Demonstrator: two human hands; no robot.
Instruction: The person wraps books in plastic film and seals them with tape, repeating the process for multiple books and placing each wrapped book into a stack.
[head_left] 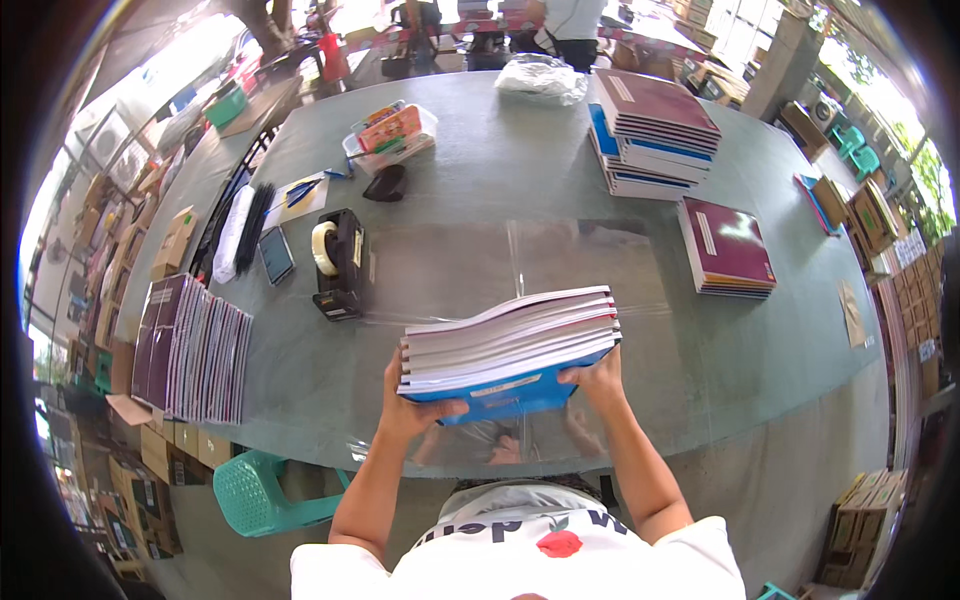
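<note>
Between my two hands I hold a stack of several notebooks, tilted so that a blue cover faces me and the white page edges show on top. My left hand grips its left end, thumb across the blue cover. At the right end my right hand does the same; the fingers behind the stack are hidden. Below it, a clear plastic sheet lies on the grey-green table. A black tape dispenser with a pale roll stands left of the sheet.
Maroon notebooks stand wrapped at the left edge. A small maroon stack and a taller mixed stack are at right. A plastic basket, phone and crumpled plastic lie farther back. A green stool stands below left.
</note>
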